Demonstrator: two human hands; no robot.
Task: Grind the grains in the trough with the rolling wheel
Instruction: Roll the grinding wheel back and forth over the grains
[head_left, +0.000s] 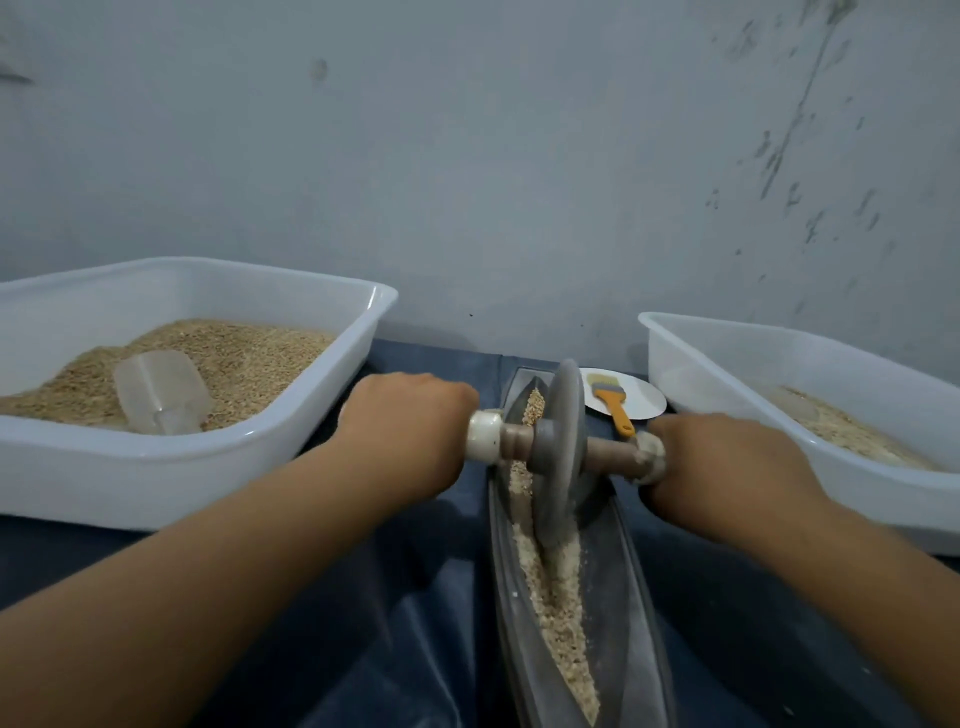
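Wheel (563, 447) in trough (618, 597), between left grip (410, 415) and right grip (722, 457).

No legible text, labels, numbers or signs anywhere.

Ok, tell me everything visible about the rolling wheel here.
The wheel is a grey, stone-like disc standing on edge in the long trough, leaning slightly, its lower rim down in the crushed grains. A brownish axle passes through its hub with whitish wrapping at both ends. The left hand and right hand each grip one end.
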